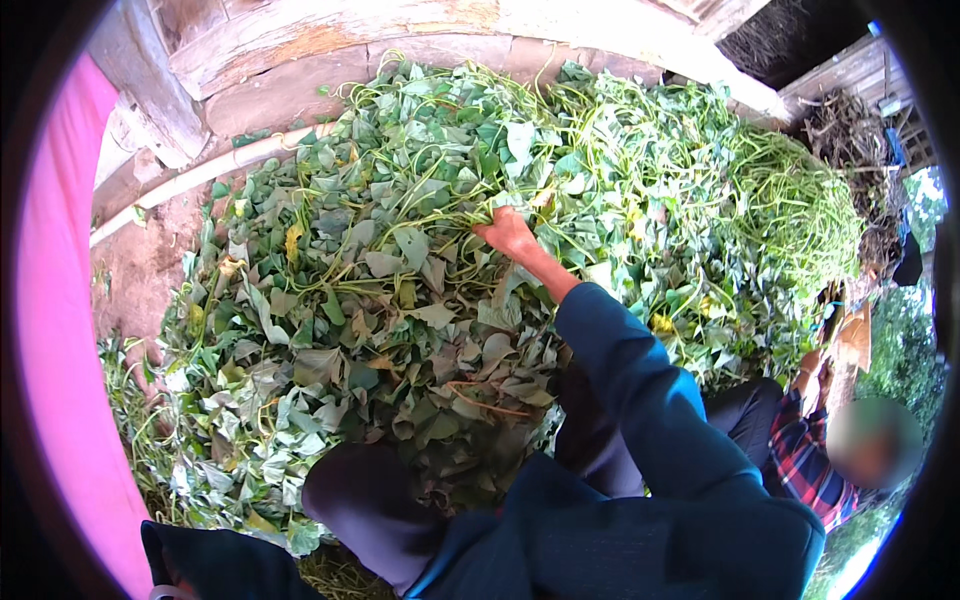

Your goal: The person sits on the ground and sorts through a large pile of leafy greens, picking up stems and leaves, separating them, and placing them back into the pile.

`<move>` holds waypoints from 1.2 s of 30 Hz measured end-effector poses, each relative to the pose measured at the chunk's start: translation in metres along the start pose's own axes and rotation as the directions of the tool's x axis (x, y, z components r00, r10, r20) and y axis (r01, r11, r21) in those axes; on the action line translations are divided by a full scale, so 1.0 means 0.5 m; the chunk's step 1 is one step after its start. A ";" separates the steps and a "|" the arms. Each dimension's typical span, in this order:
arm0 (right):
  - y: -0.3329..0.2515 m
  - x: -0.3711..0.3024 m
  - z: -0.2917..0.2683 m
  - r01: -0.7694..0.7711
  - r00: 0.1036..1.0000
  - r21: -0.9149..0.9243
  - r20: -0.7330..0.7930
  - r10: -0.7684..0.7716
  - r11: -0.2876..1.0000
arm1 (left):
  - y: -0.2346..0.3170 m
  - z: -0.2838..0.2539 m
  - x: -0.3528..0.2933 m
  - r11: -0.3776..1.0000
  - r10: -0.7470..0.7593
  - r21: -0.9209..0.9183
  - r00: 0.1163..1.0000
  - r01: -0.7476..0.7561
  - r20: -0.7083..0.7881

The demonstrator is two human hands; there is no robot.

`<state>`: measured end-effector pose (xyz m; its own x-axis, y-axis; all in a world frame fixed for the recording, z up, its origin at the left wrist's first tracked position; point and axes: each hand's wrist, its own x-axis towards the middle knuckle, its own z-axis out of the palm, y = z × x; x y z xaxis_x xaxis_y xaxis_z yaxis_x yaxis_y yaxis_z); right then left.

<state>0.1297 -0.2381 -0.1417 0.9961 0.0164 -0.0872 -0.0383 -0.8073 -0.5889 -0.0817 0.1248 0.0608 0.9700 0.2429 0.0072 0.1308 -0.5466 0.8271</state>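
A large heap of leafy green vines, which look like sweet potato vines (400,270), spreads in front of me. My right hand (507,234) reaches into the upper middle of the heap. Its fingers are closed around vine stems, and the fingertips are partly hidden among leaves. The dark sleeve (640,370) of my right arm crosses over the near part of the pile. Down at the lower left, another dark sleeve (225,560) of mine shows, but my left hand cannot be seen.
Wooden beams (330,40) and a pale pole (250,152) border the far side. Pink cloth (70,330) hangs at the left. A person in a plaid shirt (800,450) sits at the right, hands near the heap's edge. My knees (370,500) press close to the vines.
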 end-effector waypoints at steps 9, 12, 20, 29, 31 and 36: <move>0.023 0.076 0.077 0.004 1.000 -0.350 0.016 0.002 0.937 | -0.023 -0.003 0.006 0.999 -0.006 0.031 0.999 0.005 0.040; 0.007 0.077 0.092 0.023 0.999 -0.467 0.046 -0.001 0.884 | -0.035 -0.016 -0.008 0.999 -0.027 0.035 0.999 0.026 0.032; 0.001 0.019 0.069 0.289 0.940 -0.611 0.325 -0.100 0.737 | -0.035 -0.019 0.003 0.999 -0.010 0.044 1.000 0.009 0.022; -0.073 -0.081 -0.104 0.405 0.912 -0.334 0.087 -0.400 0.851 | -0.051 -0.013 0.002 1.000 0.010 0.013 1.000 -0.010 -0.015; -0.114 -0.126 -0.150 0.365 0.928 -0.235 0.019 -0.372 0.901 | -0.050 -0.012 0.003 1.000 0.021 -0.003 0.999 -0.021 -0.029; -0.172 -0.216 -0.195 0.390 0.897 -0.076 -0.195 -0.397 0.918 | -0.011 -0.023 0.007 0.996 0.074 -0.046 0.991 -0.080 -0.108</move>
<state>0.0334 -0.2281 -0.0033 0.9241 0.2207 0.3121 0.3595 -0.7791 -0.5136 -0.0814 0.1377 0.0626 0.9492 0.2867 0.1293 0.0434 -0.5265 0.8491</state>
